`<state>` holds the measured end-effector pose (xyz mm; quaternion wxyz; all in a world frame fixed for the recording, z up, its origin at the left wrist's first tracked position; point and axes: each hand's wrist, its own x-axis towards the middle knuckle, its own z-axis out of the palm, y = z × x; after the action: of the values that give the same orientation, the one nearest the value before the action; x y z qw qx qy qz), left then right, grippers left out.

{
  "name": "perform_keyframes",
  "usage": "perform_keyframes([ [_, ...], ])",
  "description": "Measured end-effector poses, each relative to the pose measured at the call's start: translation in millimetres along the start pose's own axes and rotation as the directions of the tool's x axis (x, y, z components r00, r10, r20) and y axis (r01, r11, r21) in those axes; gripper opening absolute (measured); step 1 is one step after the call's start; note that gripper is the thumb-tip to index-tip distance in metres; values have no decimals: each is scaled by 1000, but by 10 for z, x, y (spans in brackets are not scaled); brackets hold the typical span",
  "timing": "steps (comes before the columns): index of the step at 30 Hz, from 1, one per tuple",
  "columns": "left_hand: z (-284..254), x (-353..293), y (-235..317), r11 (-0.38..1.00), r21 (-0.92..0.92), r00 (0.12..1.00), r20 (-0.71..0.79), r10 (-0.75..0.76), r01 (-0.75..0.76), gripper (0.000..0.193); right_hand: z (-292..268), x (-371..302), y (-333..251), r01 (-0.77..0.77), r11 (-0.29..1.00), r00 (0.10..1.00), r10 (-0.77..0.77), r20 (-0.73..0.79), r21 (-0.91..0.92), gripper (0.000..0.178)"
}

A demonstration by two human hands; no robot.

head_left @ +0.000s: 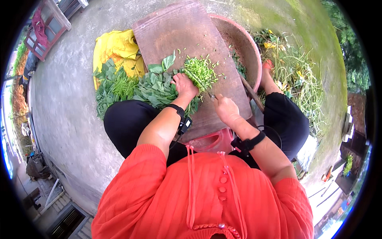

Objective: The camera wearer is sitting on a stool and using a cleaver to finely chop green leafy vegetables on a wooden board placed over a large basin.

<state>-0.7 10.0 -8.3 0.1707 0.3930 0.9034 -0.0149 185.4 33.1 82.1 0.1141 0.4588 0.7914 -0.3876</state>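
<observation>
Overhead view: a person in a red top sits at a wooden board, both bare hands over its near half. L hand, nr the board's left edge, has fingers curled & clamped on leafy greens, which spill over that edge. R hand, twd the near right corner, is closed round the handle of a knife; its blade slants up-left, just beside the L fingers. A heap of chopped green pcs lies mid-board, touching the blade, w/ stray bits around. Off the left edge: more greens & a yellow bag. By the right edge: a round reddish tub, then tangled stems on the concrete ground. Below the near edge: pink-red plastic item, partly hidden.
</observation>
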Motion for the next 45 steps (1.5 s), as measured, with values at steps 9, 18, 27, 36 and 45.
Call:
perform_keyframes([
  [9,33,51,-24,999,39,999,-43,21,-19,72,208,227,129,-53,996,999,52,17,72,35],
  [18,96,3,-110,995,-66,994,-92,65,-71,56,77,236,-63,-73,991,996,66,65,112,39],
  [27,72,36,-99,996,-79,993,-111,32,-41,62,104,192,-6,-45,998,995,41,96,36,36],
  [36,207,39,-156,989,-35,987,-86,139,-143,68,111,865,-199,-70,973,984,32,176,218,37],
  [45,-209,-127,-38,982,-80,985,-7,170,-170,107,533,375,262,-154,967,983,130,126,201,40],
])
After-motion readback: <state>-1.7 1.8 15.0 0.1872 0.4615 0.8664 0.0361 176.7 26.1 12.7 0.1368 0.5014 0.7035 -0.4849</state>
